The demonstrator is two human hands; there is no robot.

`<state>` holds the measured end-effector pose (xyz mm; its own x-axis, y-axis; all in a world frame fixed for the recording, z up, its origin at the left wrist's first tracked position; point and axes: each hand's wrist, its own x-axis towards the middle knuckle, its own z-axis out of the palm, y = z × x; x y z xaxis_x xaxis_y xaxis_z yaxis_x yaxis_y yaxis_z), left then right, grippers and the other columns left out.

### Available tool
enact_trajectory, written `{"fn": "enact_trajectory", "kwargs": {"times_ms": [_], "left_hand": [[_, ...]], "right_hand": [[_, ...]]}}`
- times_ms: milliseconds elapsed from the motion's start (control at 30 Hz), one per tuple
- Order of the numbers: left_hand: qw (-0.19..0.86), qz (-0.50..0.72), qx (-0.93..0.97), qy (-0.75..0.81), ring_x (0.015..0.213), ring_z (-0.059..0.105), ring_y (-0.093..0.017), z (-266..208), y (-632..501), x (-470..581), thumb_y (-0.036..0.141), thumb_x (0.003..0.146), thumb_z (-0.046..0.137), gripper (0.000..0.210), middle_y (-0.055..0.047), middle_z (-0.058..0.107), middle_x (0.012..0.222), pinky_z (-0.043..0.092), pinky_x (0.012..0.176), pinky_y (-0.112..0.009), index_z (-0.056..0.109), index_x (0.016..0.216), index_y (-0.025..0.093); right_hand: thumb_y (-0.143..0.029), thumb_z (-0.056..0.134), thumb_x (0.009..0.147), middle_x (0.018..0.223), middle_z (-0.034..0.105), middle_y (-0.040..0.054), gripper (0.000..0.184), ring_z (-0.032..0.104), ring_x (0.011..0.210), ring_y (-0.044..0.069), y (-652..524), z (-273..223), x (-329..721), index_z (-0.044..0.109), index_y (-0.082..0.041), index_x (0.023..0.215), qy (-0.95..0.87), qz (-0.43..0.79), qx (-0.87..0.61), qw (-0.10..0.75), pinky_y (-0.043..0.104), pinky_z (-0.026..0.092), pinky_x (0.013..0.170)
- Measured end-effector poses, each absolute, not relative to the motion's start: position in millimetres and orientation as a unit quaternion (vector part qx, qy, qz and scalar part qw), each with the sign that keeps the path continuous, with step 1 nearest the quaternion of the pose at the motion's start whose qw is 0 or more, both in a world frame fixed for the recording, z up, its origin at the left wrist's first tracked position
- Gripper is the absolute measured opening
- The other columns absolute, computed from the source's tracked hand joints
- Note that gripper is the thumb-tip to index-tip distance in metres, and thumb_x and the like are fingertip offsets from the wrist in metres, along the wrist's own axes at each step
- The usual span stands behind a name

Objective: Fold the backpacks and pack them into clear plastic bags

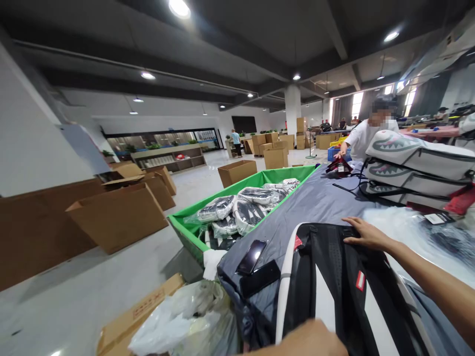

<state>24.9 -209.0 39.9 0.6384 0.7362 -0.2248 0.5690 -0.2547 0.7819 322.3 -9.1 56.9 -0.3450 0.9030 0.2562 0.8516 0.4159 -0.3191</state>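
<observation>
A black and white backpack lies on the grey-blue cloth of the table, its strap side up, with a small red label on one strap. My right hand rests on the backpack's far end with fingers stretched apart. At the bottom edge, my left hand is over the backpack's near part; it is blurred, and its fingers are hidden. Left of the backpack, two dark phones lie on the cloth, a shiny one and a black one. Clear plastic bags lie beyond my right arm.
A green bin with several plastic-wrapped backpacks stands along the table's left side. Stacked shark-face backpacks sit at right. Across the table, a person handles a dark red item. Cardboard boxes and a plastic sack are on the left.
</observation>
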Motion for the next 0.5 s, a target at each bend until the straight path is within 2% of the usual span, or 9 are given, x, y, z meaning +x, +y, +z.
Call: {"fn": "enact_trajectory", "kwargs": {"times_ms": [67,133,233,300,367,433,500], "left_hand": [[0.261,0.154,0.814,0.496,0.077,0.07,-0.027,67,-163,21,0.069,0.088,0.054,0.054,-0.007,0.068,0.065,0.048,0.073,-0.034,0.07,0.068,0.022],[0.131,0.218,0.776,0.578,0.085,0.072,-0.029,88,-108,20,0.06,0.094,0.052,0.047,-0.011,0.075,0.08,0.049,0.077,-0.035,0.074,0.081,0.02],[0.11,0.243,0.724,0.636,0.102,0.071,-0.031,95,-28,25,0.05,0.096,0.055,0.039,-0.016,0.076,0.105,0.05,0.086,-0.038,0.071,0.109,0.017],[0.119,0.247,0.739,0.616,0.121,0.063,-0.032,87,7,32,0.048,0.093,0.061,0.044,-0.017,0.07,0.126,0.048,0.098,-0.042,0.065,0.126,0.018],[0.131,0.24,0.777,0.566,0.131,0.057,-0.031,74,23,37,0.048,0.087,0.07,0.048,-0.011,0.066,0.135,0.045,0.106,-0.044,0.064,0.128,0.024],[0.147,0.229,0.814,0.513,0.129,0.059,-0.028,62,21,40,0.047,0.081,0.078,0.047,-0.005,0.068,0.133,0.045,0.109,-0.043,0.066,0.123,0.029],[0.15,0.234,0.835,0.475,0.127,0.06,-0.025,51,7,39,0.039,0.08,0.08,0.046,-0.003,0.068,0.133,0.045,0.111,-0.04,0.066,0.123,0.029]], "right_hand": [[-0.075,0.062,0.072,0.135,0.062,0.0193,0.076,0.059,0.126,0.039,-2,41,326,0.065,-0.021,0.126,-0.81,0.055,-0.55,0.195,0.054,0.049,0.106],[-0.076,0.059,0.074,0.136,0.062,0.0208,0.077,0.054,0.132,0.04,-2,29,327,0.065,-0.019,0.125,-0.81,0.043,-0.554,0.188,0.057,0.045,0.11],[-0.074,0.054,0.081,0.139,0.061,0.0203,0.074,0.053,0.134,0.038,-10,21,325,0.062,-0.018,0.129,-0.814,0.029,-0.542,0.206,0.057,0.041,0.114],[-0.071,0.053,0.084,0.135,0.063,0.0187,0.069,0.059,0.126,0.035,-17,20,324,0.06,-0.02,0.131,-0.81,0.027,-0.535,0.239,0.055,0.046,0.109],[-0.069,0.055,0.084,0.127,0.067,0.016,0.063,0.063,0.117,0.034,-23,20,323,0.061,-0.023,0.127,-0.799,0.024,-0.536,0.27,0.054,0.051,0.103],[-0.067,0.057,0.084,0.12,0.069,0.0142,0.058,0.065,0.113,0.033,-27,19,320,0.062,-0.025,0.123,-0.791,0.013,-0.536,0.295,0.053,0.053,0.099],[-0.065,0.059,0.085,0.117,0.069,0.0132,0.053,0.064,0.112,0.033,-32,17,316,0.063,-0.025,0.119,-0.791,-0.011,-0.523,0.316,0.053,0.053,0.099]]}}
